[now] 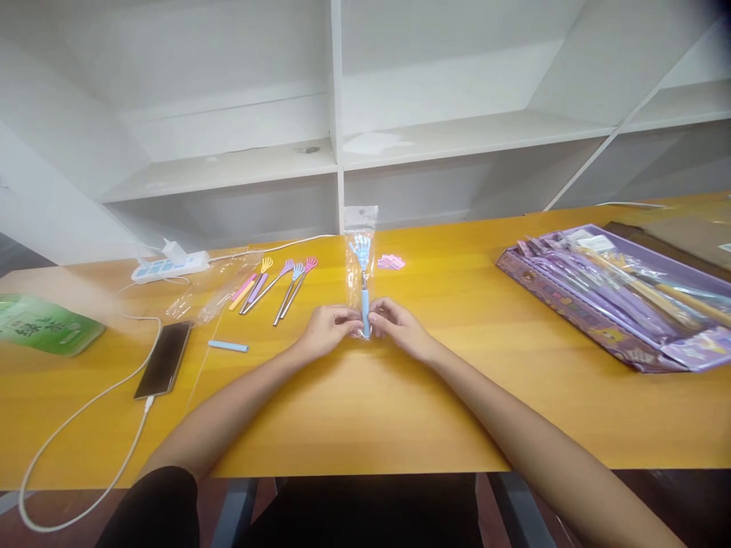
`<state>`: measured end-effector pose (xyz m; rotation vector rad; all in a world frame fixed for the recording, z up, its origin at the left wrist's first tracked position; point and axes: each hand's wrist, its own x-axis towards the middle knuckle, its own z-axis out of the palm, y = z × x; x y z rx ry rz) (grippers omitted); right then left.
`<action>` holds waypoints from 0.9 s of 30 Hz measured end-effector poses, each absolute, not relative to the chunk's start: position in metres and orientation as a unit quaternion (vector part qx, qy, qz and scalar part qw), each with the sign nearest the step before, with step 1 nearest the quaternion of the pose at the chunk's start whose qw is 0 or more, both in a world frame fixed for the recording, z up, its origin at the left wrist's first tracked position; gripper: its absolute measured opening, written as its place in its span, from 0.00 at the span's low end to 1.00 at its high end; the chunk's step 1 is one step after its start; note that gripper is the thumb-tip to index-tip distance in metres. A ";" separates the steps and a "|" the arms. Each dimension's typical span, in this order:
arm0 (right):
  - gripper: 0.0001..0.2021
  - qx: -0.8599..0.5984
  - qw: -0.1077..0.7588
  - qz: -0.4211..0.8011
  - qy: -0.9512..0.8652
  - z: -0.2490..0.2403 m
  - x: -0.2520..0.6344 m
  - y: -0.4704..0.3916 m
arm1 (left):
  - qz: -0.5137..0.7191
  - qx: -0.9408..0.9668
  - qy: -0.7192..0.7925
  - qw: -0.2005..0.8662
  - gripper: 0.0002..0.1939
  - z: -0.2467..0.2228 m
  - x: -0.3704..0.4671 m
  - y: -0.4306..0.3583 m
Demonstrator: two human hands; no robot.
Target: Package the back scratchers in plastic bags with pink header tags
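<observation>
A blue back scratcher point(365, 304) lies inside a clear plastic bag point(352, 283), its claw end pointing away from me. From the left, my left hand point(330, 329) pinches the bag's lower end beside the handle. My right hand point(403, 329) is closed at the handle's right side, fingers curled against the bag. To the left lie several loose scratcher heads point(292, 283) on metal rods, in yellow, purple, blue and pink. Next to them are coloured handle tubes point(244, 292), and a single blue tube point(228, 346) lies nearer me. Small pink cards point(391, 262) sit just beyond my right hand.
On the right stands a purple box point(571, 312) of bagged scratchers. At left are a phone point(164, 361) on a white cable, a power strip point(171, 266), empty-looking clear bags point(214, 285) and a green bottle point(51, 326). White shelves point(434, 141) rise behind the table.
</observation>
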<state>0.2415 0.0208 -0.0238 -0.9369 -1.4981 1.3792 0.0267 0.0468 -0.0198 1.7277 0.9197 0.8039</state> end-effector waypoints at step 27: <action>0.21 -0.371 0.253 0.642 -0.622 -0.024 0.242 0.014 | 0.476 0.624 0.346 0.514 0.23 -0.038 0.020 0.068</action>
